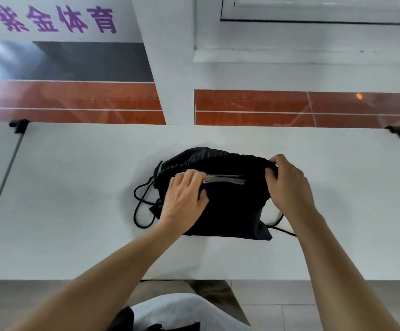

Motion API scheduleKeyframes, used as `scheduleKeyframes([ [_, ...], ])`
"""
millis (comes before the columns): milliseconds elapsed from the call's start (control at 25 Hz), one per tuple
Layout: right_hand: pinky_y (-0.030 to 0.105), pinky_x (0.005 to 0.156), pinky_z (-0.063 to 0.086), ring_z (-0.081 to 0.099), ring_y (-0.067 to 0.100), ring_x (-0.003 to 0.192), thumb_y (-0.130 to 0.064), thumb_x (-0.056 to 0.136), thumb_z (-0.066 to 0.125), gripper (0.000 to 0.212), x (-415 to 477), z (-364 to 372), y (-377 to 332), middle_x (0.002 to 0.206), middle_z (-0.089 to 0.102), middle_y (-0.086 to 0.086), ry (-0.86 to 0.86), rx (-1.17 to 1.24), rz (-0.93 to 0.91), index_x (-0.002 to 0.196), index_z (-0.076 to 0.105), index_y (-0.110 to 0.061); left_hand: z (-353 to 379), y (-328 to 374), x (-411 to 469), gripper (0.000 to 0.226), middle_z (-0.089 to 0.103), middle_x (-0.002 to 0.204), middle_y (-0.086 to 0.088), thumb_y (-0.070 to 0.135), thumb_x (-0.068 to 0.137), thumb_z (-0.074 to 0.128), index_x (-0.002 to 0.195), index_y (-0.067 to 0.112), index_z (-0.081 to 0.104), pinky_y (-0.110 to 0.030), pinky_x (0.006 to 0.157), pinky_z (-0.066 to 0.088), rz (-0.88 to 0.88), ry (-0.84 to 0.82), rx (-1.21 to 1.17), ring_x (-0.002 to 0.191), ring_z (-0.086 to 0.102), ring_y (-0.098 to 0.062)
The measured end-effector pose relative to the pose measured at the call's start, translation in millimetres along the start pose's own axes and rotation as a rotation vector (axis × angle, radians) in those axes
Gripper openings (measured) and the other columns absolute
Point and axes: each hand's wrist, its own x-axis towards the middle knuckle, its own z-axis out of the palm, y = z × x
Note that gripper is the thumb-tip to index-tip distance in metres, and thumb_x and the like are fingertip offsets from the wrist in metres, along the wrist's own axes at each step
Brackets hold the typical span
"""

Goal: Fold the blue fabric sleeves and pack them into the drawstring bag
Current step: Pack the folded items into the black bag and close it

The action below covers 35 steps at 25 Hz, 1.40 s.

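From the head view, a black drawstring bag (pixel 220 201) lies flat on the middle of the white counter (pixel 74 211), its gathered mouth turned away from the person. The left hand (pixel 184 199) rests palm-down on the bag's left half, fingers loosely together and touching a grey strip (pixel 225 179) on its front; whether they pinch the strip cannot be told. The right hand (pixel 287 182) is closed on the bag's top right corner, pinching the gathered edge. A black cord (pixel 141 206) loops out on the left, and another trails at the lower right. No blue sleeves show anywhere; they may already be inside, but that is hidden. The risk now: tugging only one corner could drag the bag across the smooth counter, or the loose cord could snag a wrist.
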Motion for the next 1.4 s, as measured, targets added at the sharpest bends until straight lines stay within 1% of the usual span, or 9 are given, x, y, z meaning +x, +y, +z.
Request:
scheduleKeyframes([
  [80, 0.036, 0.068, 0.039, 0.049, 0.027, 0.077, -0.025, 0.101, 0.047, 0.013, -0.7, -0.4, -0.8, 0.090, 0.062, 0.001, -0.006, 0.042, 0.028, 0.109, 0.053, -0.016, -15.7, -38.0, -5.2, 0.050, 0.053, 0.126, 0.001, 0.036, 0.087, 0.066, 0.129, 0.019, 0.048, -0.038, 0.103, 0.040, -0.516, 0.127, -0.132, 0.117, 0.046, -0.022],
  [160, 0.039, 0.070, 0.044, 0.052, 0.029, 0.079, -0.025, 0.101, 0.046, 0.013, -3.3, -1.9, -3.0, 0.089, 0.061, 0.000, -0.010, 0.081, 0.034, 0.108, 0.053, -0.016, -18.0, -70.2, -7.5, 0.064, 0.060, 0.125, 0.004, 0.057, 0.077, 0.068, 0.130, 0.025, 0.051, -0.045, 0.104, 0.043, -0.808, -0.123, -0.164, 0.121, 0.053, -0.025],
  [240, 0.042, 0.073, 0.048, 0.056, 0.031, 0.082, -0.025, 0.102, 0.044, 0.014, -1.9, -4.4, -4.9, 0.090, 0.062, 0.002, -0.017, 0.095, 0.041, 0.108, 0.054, -0.016, -19.0, -78.0, -5.9, 0.052, 0.066, 0.117, 0.004, 0.057, 0.077, 0.064, 0.120, 0.028, 0.061, -0.046, 0.099, 0.046, -0.779, -0.312, -0.149, 0.115, 0.059, -0.027],
  [480, 0.039, 0.070, 0.047, 0.058, 0.031, 0.083, -0.022, 0.101, 0.041, 0.018, 2.0, -19.5, 16.5, 0.095, 0.066, 0.006, 0.027, 0.065, 0.103, 0.111, 0.055, -0.017, -79.3, -75.9, -6.4, 0.021, 0.057, 0.136, -0.003, 0.029, 0.093, 0.061, 0.097, 0.014, 0.075, -0.043, 0.110, 0.028, -0.296, -0.140, 0.237, 0.127, 0.048, -0.029],
  [680, 0.038, 0.069, 0.045, 0.057, 0.030, 0.082, -0.019, 0.099, 0.042, 0.017, -1.6, -21.6, 15.4, 0.094, 0.066, 0.004, 0.019, 0.104, 0.081, 0.109, 0.056, -0.017, -135.1, -60.4, -8.1, 0.027, 0.060, 0.068, 0.001, 0.020, 0.093, 0.052, 0.067, 0.013, 0.053, -0.044, 0.092, 0.043, -0.176, -0.189, 0.313, 0.070, 0.053, -0.023],
  [920, 0.031, 0.065, 0.041, 0.058, 0.023, 0.068, -0.035, 0.093, 0.060, 0.008, 6.2, -41.9, 23.7, 0.078, 0.063, 0.001, -0.198, 0.291, 0.083, 0.098, 0.063, -0.030, -164.6, -57.6, 5.9, 0.040, 0.038, 0.046, 0.005, 0.034, 0.090, 0.057, 0.055, 0.018, 0.045, -0.029, 0.048, 0.032, -0.556, -0.199, -0.536, 0.038, 0.039, -0.020],
  [1000, 0.032, 0.063, 0.039, 0.053, 0.028, 0.064, -0.043, 0.093, 0.062, 0.015, 9.5, -54.4, 35.6, 0.069, 0.057, 0.010, -0.165, 0.410, 0.096, 0.092, 0.065, -0.028, -169.0, -79.5, 5.8, 0.055, 0.022, 0.052, 0.003, 0.042, 0.088, 0.068, 0.049, 0.020, 0.036, -0.026, 0.048, 0.020, -0.677, -0.061, -0.750, 0.043, 0.020, -0.015],
  [1200, 0.036, 0.065, 0.041, 0.058, 0.036, 0.072, -0.033, 0.099, 0.053, 0.019, 8.1, -69.3, 97.7, 0.065, 0.063, 0.008, 0.157, 0.128, 0.261, 0.095, 0.062, -0.016, -187.7, -151.6, -10.1, 0.056, 0.043, 0.057, -0.014, 0.048, 0.084, 0.063, 0.066, -0.003, 0.050, -0.034, 0.057, 0.034, -0.888, 0.328, -0.277, 0.055, 0.046, -0.027],
  [1400, 0.044, 0.084, 0.041, 0.059, 0.039, 0.097, -0.035, 0.101, 0.045, 0.029, 23.0, -32.3, 87.9, 0.106, 0.066, 0.016, 0.039, -0.122, 0.273, 0.107, 0.065, -0.016, -152.3, -138.5, 8.0, 0.044, 0.069, 0.104, -0.021, 0.044, 0.101, 0.042, 0.100, 0.009, 0.067, -0.045, 0.089, 0.045, -0.814, 0.017, 0.092, 0.105, 0.062, -0.040],
])
